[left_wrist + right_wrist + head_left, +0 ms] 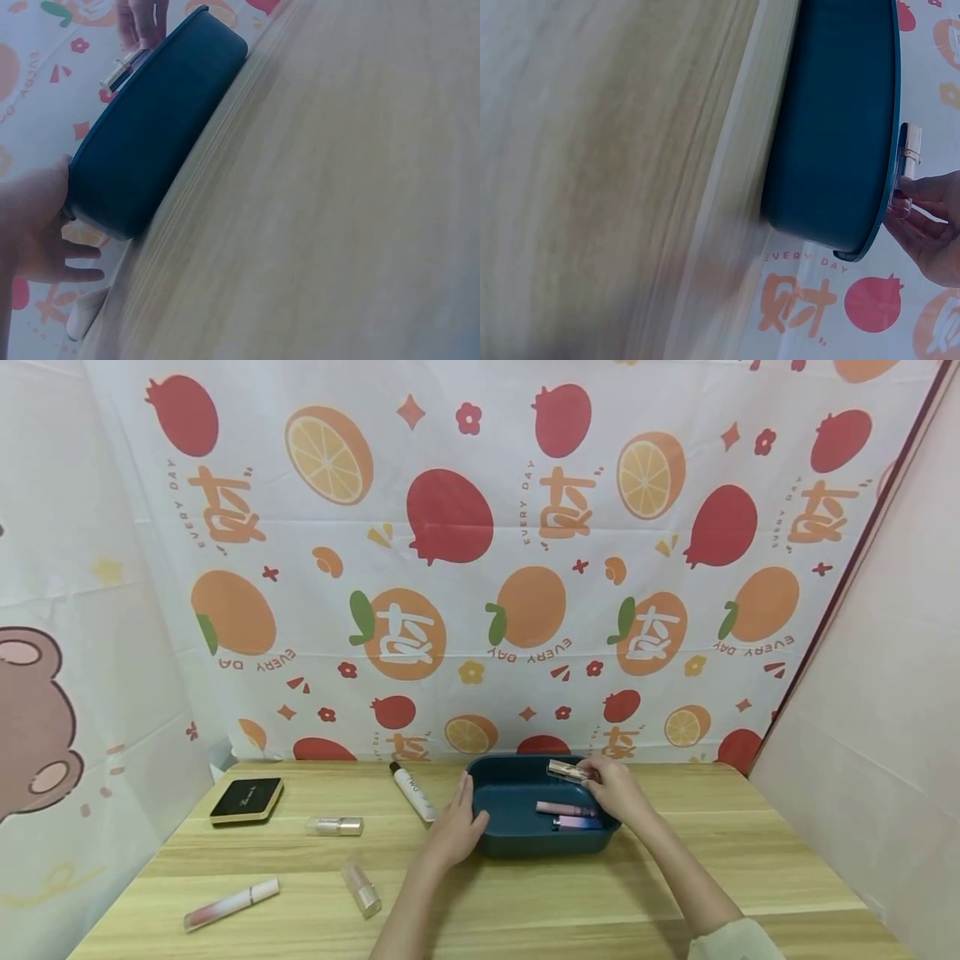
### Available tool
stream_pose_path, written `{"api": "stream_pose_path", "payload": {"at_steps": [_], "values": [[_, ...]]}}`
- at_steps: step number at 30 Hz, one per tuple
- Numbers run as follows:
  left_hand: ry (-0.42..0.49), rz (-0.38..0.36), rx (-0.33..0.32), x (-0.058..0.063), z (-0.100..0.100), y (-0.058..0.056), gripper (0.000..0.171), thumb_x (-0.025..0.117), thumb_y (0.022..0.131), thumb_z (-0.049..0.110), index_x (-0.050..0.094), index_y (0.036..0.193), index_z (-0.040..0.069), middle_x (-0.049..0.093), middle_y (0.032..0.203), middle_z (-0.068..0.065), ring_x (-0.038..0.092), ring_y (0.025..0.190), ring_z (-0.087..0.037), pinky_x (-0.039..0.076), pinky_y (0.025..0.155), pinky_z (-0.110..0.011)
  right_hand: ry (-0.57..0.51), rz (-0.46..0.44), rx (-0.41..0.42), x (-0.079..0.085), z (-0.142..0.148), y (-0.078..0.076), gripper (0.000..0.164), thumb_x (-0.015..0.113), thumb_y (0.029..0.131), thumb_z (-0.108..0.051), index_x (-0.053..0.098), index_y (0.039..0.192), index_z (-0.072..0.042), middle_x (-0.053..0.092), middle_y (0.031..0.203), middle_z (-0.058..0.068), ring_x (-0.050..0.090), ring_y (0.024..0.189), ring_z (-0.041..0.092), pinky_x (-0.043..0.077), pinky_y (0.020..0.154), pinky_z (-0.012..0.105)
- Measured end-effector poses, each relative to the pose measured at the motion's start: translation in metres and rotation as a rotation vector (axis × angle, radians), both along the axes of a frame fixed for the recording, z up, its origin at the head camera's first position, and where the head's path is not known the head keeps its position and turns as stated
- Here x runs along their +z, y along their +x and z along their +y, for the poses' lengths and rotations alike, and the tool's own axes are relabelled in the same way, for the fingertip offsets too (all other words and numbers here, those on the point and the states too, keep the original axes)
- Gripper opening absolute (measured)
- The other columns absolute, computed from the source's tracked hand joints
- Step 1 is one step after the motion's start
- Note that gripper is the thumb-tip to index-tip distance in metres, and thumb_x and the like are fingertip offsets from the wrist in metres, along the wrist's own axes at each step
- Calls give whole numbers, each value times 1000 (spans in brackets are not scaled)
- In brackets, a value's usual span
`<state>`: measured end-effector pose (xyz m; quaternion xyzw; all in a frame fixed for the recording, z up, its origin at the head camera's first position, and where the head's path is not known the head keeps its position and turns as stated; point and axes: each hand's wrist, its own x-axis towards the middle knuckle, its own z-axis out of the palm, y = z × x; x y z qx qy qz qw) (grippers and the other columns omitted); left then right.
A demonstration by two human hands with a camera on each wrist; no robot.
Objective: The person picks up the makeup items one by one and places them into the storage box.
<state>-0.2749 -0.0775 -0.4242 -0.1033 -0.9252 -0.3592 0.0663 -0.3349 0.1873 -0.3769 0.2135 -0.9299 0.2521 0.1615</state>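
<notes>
A dark teal plastic box (543, 845) stands on the table. My left hand (454, 828) holds its left end, thumb over the rim and the other fingers along the outside; two of those fingers look straight and spread in the left wrist view. My right hand (617, 789) pinches a lip gloss tube (567, 771) above the box's right back part. That tube has a pale gold cap (912, 142) and a clear end near the fingertips. Inside the box lie a pink tube (564, 808) and a pink-to-blue tube (577, 822).
A white squeeze tube (412, 792) with a black cap lies just left of the box. Farther left are a black compact (247, 800), a clear lip gloss (334, 826), another tilted gloss (362, 888) and a white-and-pink tube (231, 904). A fruit-print curtain (457, 610) hangs behind.
</notes>
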Motion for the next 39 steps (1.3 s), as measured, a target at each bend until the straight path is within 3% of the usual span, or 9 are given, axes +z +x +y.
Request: {"api": "stream_pose_path", "payload": {"at_steps": [18, 26, 33, 39], "values": [[-12, 3, -3, 1, -1, 1, 64, 44, 94, 26, 18, 143, -6, 12, 150, -18, 37, 122, -42, 32, 96, -52, 7, -42, 31, -1, -14, 2, 15, 67, 79, 1, 66, 92, -6, 53, 76, 0, 46, 66, 14, 42, 58, 29], [-19, -8, -2, 3, -2, 1, 63, 44, 94, 25, 18, 143, -6, 10, 150, -17, 36, 123, -41, 31, 96, -52, 24, -53, 23, -5, -15, -7, 13, 67, 80, 0, 66, 91, -7, 52, 73, -1, 45, 64, 14, 41, 57, 29], [-24, -18, -3, 1, -2, -1, 63, 43, 95, 25, 16, 144, -4, 9, 151, -16, 34, 125, -40, 30, 98, -50, 50, -69, -2, -10, -17, -13, 13, 68, 79, 1, 67, 90, -6, 58, 81, 2, 50, 70, 15, 46, 63, 31], [-22, -32, -7, 0, -1, 0, 64, 43, 95, 27, 15, 145, -3, 8, 151, -14, 40, 120, -41, 38, 90, -51, 70, -38, 14, -16, -17, -17, 14, 69, 76, 4, 66, 89, -2, 58, 79, 5, 52, 70, 17, 47, 64, 33]]}}
